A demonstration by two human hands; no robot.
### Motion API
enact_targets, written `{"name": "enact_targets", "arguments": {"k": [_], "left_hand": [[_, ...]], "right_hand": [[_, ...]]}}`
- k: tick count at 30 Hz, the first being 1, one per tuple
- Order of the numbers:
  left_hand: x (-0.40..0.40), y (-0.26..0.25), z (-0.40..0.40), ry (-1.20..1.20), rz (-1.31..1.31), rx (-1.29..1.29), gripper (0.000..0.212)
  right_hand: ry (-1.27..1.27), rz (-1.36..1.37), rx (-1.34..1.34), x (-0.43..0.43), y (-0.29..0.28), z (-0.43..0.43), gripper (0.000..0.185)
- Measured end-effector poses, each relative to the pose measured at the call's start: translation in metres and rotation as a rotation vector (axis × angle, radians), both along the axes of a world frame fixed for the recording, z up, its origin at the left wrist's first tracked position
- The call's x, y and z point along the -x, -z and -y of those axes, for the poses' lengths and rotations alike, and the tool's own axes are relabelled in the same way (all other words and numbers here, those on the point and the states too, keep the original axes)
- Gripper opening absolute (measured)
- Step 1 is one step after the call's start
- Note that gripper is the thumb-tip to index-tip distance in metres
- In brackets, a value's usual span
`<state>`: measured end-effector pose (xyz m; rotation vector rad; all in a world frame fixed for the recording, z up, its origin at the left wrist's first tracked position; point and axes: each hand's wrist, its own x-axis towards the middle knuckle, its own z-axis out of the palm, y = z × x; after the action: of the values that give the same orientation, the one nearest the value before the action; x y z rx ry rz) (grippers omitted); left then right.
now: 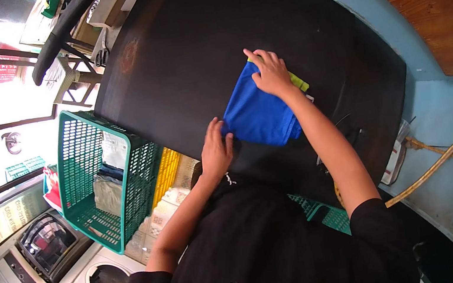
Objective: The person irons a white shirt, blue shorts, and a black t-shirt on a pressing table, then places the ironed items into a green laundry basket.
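Observation:
A folded blue garment (255,112) with a yellow-green band along its far edge lies on a black tabletop (193,48). My right hand (271,72) rests on the garment near that band, palm down, with its fingers spread. At the garment's left corner is my left hand (215,150), its thumb and fingers on either side of the cloth; whether they pinch it cannot be told. A small white tag (310,98) shows beside my right forearm.
A green plastic basket (107,130) holding folded clothes stands left of the table, near a yellow crate (164,174). Scissors (102,56) lie beyond the table's far left edge. Laundry machines (108,282) stand lower left. A yellowish hose (441,159) hangs at the right.

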<state>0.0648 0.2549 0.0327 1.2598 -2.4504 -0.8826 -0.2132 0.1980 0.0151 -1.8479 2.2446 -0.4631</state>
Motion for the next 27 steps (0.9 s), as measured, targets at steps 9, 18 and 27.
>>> {"name": "enact_targets", "arguments": {"k": [9,18,27], "left_hand": [[0.014,0.006,0.070,-0.172,-0.014,-0.414,0.026],[-0.036,-0.131,0.189,-0.152,-0.232,0.152,0.026],[-0.073,-0.024,0.113,0.109,0.053,0.368,0.030]], "right_hand": [[-0.147,0.392,-0.527,0.072,-0.020,0.064,0.047],[-0.084,0.517,-0.001,0.032,-0.145,0.088,0.025],[0.001,0.190,0.292,-0.031,-0.046,-0.033,0.025]]}}
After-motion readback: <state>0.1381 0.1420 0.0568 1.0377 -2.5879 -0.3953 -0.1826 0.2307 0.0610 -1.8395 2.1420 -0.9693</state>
